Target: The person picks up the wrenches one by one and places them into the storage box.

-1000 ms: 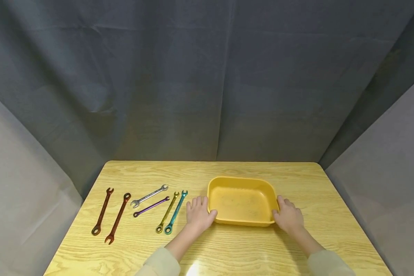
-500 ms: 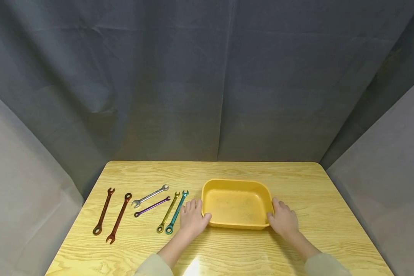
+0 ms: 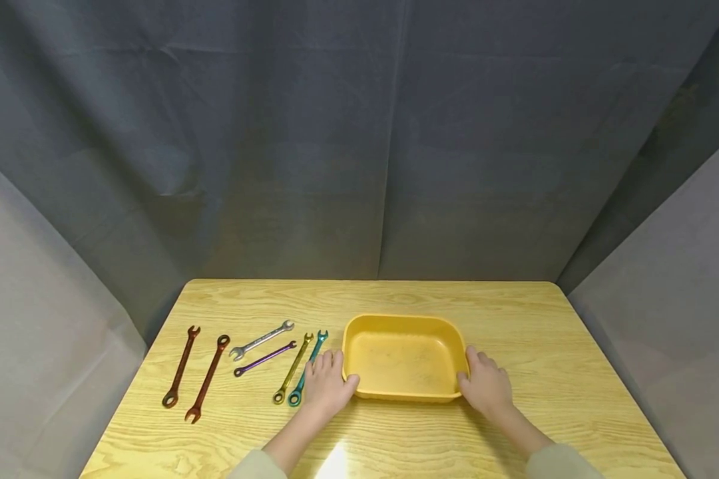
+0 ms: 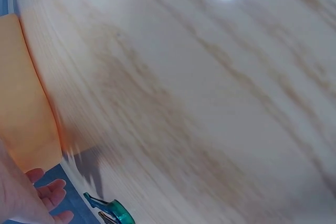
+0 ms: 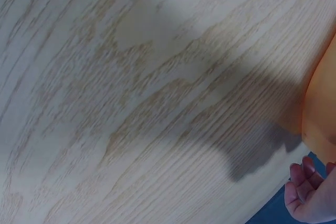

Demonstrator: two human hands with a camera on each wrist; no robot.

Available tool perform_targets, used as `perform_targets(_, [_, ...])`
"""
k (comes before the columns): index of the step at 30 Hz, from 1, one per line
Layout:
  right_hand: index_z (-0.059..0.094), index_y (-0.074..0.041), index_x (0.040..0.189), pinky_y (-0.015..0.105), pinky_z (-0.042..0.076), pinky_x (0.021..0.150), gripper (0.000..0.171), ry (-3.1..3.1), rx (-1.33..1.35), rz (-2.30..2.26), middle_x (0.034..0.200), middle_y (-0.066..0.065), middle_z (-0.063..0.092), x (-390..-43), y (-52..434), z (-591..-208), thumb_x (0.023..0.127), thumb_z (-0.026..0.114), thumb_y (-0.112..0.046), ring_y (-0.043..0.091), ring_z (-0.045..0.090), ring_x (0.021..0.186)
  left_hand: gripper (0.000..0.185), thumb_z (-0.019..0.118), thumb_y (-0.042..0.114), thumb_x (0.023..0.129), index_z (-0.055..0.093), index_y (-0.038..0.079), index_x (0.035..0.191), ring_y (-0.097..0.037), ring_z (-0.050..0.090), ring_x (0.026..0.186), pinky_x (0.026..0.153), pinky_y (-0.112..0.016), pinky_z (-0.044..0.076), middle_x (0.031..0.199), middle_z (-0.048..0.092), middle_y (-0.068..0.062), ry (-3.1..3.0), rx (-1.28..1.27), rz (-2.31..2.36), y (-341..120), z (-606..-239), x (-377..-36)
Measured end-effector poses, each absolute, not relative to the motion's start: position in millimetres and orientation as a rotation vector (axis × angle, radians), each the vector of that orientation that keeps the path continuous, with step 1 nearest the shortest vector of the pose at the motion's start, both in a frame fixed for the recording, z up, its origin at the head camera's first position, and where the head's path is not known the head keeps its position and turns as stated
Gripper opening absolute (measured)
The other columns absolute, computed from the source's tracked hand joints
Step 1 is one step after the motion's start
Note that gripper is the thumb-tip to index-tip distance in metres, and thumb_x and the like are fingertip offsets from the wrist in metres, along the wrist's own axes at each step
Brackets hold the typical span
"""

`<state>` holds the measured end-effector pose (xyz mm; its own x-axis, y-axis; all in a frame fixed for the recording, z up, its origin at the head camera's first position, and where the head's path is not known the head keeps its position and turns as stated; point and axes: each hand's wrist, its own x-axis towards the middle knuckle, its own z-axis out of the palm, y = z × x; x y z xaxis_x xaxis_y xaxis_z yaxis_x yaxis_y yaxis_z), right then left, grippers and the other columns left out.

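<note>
**Yellow tray held at both short ends, wrenches close on the left**

The yellow tray (image 3: 403, 364) sits directly between the left hand (image 3: 328, 388) and the right hand (image 3: 486, 386), right of the middle of the wrench group, over the near half of the table (image 3: 551, 332). Its long axis runs left to right, across the line of the forearms, with the near long side facing the person. Neither hand is nearer: each grips one end by its near corner, thumb at the rim and fingers along the outer wall. Whether the base lies flat on the table is hard to tell.

That even, end-to-end hold seems the relation that counts most, and the left side is the tight one. The teal wrench (image 3: 315, 351) lies just beside the left hand, which hides part of its shaft in the head view; I cannot tell if they touch. It would be first in the way of any shift left. Beside it, nearly parallel, is the gold wrench (image 3: 294, 368). Farther left, the purple wrench (image 3: 266, 358) and the silver wrench (image 3: 262, 340) slant together, the silver on the far side. Leftmost come two red-brown wrenches (image 3: 208, 378), well apart from the tray. A dark grey curtain (image 3: 311, 146) hangs beyond the far edge.
</note>
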<state>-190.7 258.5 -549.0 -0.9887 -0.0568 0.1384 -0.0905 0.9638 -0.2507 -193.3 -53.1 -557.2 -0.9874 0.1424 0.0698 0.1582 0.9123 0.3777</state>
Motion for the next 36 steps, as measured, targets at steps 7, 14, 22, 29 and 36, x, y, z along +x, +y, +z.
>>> perform_targets(7, [0.046,0.0,0.109,0.043,0.041,0.053,0.037,-2.967,0.127,0.402,0.085,0.013,0.056,-186.6,253.8,-548.7,0.08,0.056,-0.021,0.028,0.053,0.07,0.052,0.042,0.037,0.083,0.043,0.007,0.125,-0.032,0.036,0.112,0.099,-0.055,0.022,0.123,0.044,-0.014,-3.042,-0.236,-0.648,-57.6,-556.7,-189.8])
perform_targets(14, [0.046,-0.001,0.106,0.039,0.039,0.051,0.033,-2.971,0.116,0.419,0.081,0.01,0.054,-185.5,250.5,-549.4,0.08,0.057,-0.02,0.025,0.05,0.066,0.048,0.043,0.038,0.081,0.045,0.008,0.119,-0.03,0.037,0.108,0.096,-0.051,0.025,0.119,0.045,-0.012,-3.038,-0.22,-0.634,-60.6,-558.7,-187.8])
perform_targets(22, [0.046,-0.002,0.107,0.035,0.036,0.05,0.034,-2.983,0.092,0.423,0.08,0.009,0.054,-182.4,246.9,-547.3,0.08,0.057,-0.02,0.023,0.048,0.064,0.048,0.044,0.037,0.08,0.045,0.007,0.117,-0.031,0.038,0.106,0.095,-0.052,0.026,0.118,0.046,-0.013,-3.018,-0.234,-0.628,-61.9,-559.2,-185.2])
perform_targets(29, [0.045,-0.003,0.108,0.036,0.038,0.05,0.035,-3.009,0.082,0.433,0.082,0.01,0.054,-179.7,245.2,-546.7,0.08,0.057,-0.021,0.023,0.048,0.064,0.044,0.044,0.036,0.081,0.046,0.007,0.115,-0.029,0.038,0.103,0.094,-0.052,0.027,0.118,0.045,-0.013,-3.019,-0.239,-0.648,-63.8,-558.4,-181.8])
perform_targets(36, [0.045,-0.002,0.109,0.036,0.039,0.051,0.036,-3.014,0.09,0.431,0.084,0.011,0.055,-180.1,245.6,-546.7,0.081,0.057,-0.022,0.023,0.05,0.066,0.047,0.043,0.035,0.08,0.046,0.007,0.118,-0.029,0.038,0.103,0.094,-0.053,0.027,0.117,0.046,-0.013,-3.013,-0.234,-0.649,-63.9,-558.7,-182.3])
